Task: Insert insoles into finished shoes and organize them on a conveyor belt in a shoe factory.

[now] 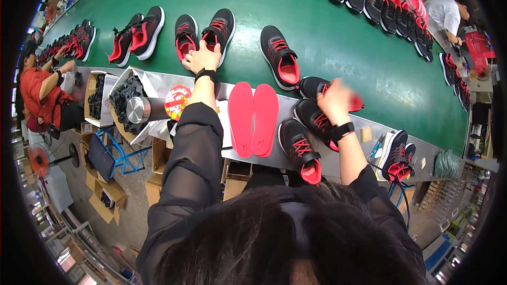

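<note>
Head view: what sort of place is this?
Probably a shoe factory's assembly line: rows of matching shoes stand along a long green worktop, with loose red insoles nearby.

Legibility of print: you can read no words or numbers here. The round lid [178,101] bears colourful print too small for you to decipher; the insoles [241,119] show small, illegible dark marks.

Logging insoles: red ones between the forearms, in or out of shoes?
Out: the red insoles lie side by side, full lengths exposed.
</note>
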Demonstrator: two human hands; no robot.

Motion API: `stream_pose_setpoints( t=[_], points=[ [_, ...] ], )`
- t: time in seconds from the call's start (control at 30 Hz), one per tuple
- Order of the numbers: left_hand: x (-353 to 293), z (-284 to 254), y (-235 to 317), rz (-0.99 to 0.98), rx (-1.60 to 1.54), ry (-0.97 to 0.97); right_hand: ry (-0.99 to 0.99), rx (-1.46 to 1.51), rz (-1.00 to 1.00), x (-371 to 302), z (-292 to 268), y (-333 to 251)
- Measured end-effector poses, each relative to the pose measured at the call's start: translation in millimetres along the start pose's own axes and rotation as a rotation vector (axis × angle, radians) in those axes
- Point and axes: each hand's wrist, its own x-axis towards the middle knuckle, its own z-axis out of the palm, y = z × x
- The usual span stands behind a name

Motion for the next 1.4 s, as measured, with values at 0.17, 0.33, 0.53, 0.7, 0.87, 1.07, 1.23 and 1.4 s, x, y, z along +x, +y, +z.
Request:
stream_pose_setpoints(
  t=[0.17, 0.33, 0.53, 0.7, 0.87, 1.07, 1.23, 1.4],
  points=[
    [-0.2, 5.3, -21.8, 0.105, 0.087, 0.211, -0.101, -0.033, 0.06, 13.3, -10.6, 48.2],
    [2.1, 6.7, -18.5, 0.171, 0.301, 0.12, -0.089, -0.212, -0.235, 9.3, 6.8, 89.7],
    [-2.0, -9.5, 10.6, 0.13, 0.134, 0.196, -0.138, 0.012, -0.557, 36.6, -8.2, 88.3],
    [-45.4, 4.6, 54.3, 0.21, 0.112, 0.183, -0.165, -0.274, -0.718, 26.1, 6.7, 100.2],
    [-78.2, 11.1, 98.1, 0.252, 0.092, 0.134, 0.263, 0.108, -0.529, 28.3, -23.8, 94.6],
    [-83.6, 17.1, 145.5, 0.335, -0.029, 0.086, 0.141, 0.291, -0.023, 45.7, -24.4, 47.0],
    [-69.5, 26.3, 136.0, 0.406, -0.073, 0.087, -0.181, 0.423, -0.148, 32.0, 9.0, -9.4],
    [-67.0, 20.6, 126.3, 0.392, -0.029, -0.002, -0.403, 0.244, -0.278, 5.6, -3.7, -61.6]
  ],
)
